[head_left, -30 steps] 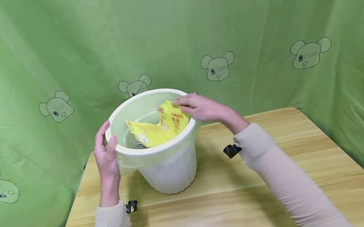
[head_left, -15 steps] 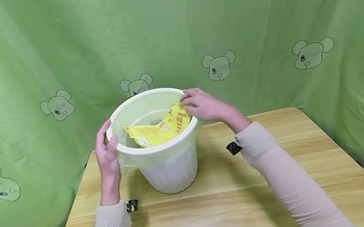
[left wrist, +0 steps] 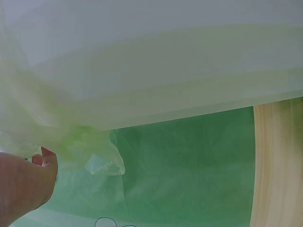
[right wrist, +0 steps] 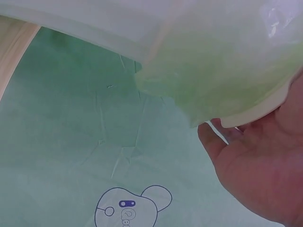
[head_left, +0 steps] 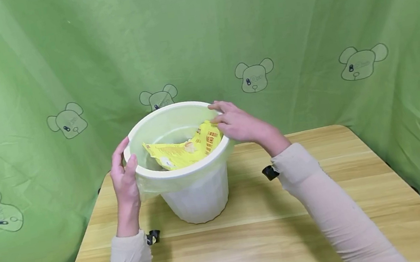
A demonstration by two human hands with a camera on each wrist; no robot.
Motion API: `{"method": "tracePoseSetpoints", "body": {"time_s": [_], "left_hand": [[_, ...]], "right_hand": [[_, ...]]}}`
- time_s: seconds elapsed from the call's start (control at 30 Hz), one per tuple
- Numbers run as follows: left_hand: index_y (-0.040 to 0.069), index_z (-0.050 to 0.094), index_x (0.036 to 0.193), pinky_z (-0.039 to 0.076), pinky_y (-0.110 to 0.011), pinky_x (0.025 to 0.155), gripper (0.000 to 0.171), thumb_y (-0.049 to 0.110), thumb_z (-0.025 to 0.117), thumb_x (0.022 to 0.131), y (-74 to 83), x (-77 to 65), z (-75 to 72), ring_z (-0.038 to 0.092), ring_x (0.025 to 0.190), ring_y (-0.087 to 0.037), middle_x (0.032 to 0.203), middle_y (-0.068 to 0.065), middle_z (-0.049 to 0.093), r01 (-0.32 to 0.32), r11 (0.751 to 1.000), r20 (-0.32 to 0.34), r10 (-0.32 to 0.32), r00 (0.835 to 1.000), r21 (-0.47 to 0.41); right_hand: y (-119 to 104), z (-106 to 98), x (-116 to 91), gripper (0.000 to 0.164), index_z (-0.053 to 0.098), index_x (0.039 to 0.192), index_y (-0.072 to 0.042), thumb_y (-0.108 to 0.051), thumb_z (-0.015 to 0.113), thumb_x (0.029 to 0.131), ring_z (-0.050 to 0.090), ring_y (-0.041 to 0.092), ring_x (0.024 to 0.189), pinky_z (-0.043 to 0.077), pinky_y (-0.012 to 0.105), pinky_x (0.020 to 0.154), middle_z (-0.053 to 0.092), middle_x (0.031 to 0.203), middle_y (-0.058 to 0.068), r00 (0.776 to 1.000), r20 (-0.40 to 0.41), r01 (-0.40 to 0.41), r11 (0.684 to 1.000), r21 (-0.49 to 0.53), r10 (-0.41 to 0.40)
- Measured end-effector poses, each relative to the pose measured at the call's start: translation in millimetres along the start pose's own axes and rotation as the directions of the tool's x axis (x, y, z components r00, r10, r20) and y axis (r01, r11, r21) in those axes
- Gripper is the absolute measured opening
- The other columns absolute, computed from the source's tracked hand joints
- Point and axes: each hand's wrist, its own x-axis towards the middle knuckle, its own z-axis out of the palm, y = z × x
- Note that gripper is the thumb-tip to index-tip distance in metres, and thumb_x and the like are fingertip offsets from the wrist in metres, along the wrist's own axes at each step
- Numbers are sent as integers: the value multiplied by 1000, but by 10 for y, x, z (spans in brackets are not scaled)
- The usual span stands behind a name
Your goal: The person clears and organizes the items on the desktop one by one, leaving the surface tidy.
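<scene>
A white ribbed trash can [head_left: 200, 202] stands tilted on the wooden table. A thin, pale yellow-green bag liner [head_left: 153, 186] is folded over its rim. Inside lies a crumpled yellow snack bag [head_left: 180, 151] with red print, one end leaning up the right wall. My left hand [head_left: 125, 185] grips the rim at the left, thumb on the near side. At the right, my right hand [head_left: 244, 125] holds the rim, its fingers hooked over the edge beside the bag's top. The right wrist view shows the liner [right wrist: 208, 85] hanging close to that hand's fingers.
The light wooden table [head_left: 251, 250] extends to both sides and in front of the can. Behind it and at the sides hangs a green curtain [head_left: 196, 30] printed with bear heads. Black wrist mounts [head_left: 270, 172] sit at both cuffs.
My right hand has left the top of the snack bag and moved slightly right onto the rim. The bag has settled lower in the can. My left hand keeps its place.
</scene>
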Motion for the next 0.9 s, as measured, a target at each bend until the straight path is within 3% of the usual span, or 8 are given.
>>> {"method": "tracePoseSetpoints", "body": {"time_s": [0.3,0.6,0.9], "left_hand": [[18,55,148,64,-31,91,53,26,62,96,-18,10,-2,57,123,-40,147,-7,54,0,1000,8,0,1000,12],[17,55,148,64,-31,91,53,26,62,96,-21,-3,-2,57,122,-41,147,-9,54,-7,1000,6,7,1000,9],[16,54,148,64,-30,91,53,24,62,96,-15,-7,-9,60,119,-35,146,-10,54,4,1000,9,-4,1000,-3]], "right_hand": [[16,5,-22,47,61,140,3,-17,43,102,18,40,158,18,61,131,22,171,16,1000,-12,3,1000,11,-3],[134,69,-53,47,58,144,-3,-30,44,109,32,38,153,28,63,126,32,168,13,996,-91,31,983,178,-15],[153,61,-94,51,55,149,-8,-40,48,109,39,36,149,39,62,121,35,166,9,995,-100,29,961,276,-1]]}}
